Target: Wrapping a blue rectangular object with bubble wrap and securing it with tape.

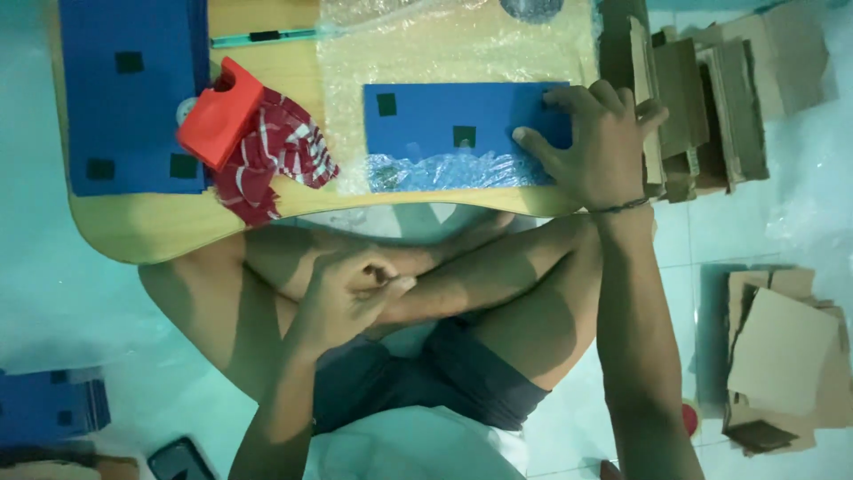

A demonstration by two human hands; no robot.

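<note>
At the far left of my low wooden table lies a stack of blue sheets with small dark squares on them. Just beside it sits a red tape dispenser, resting partly on a red and white striped cloth that hangs toward the table's near edge. Behind them a thin green pen lies flat on the wood.

My left hand is down over my crossed legs, off the table. Its fingers are curled in toward the palm in a loose fist, and I cannot tell whether anything is pinched inside it.

Further right, a blue sheet lies flat on a spread of clear bubble wrap, and the near edge of the wrap is folded up over the sheet's lower strip. My right hand presses on the right end of that sheet, fingers spread wide and flat, thumb pointing left along the folded wrap. It grips nothing, only holds the sheet down.

Beyond my right hand, off the table, stand stacked cardboard pieces, and more cardboard lies on the floor near my right arm
</note>
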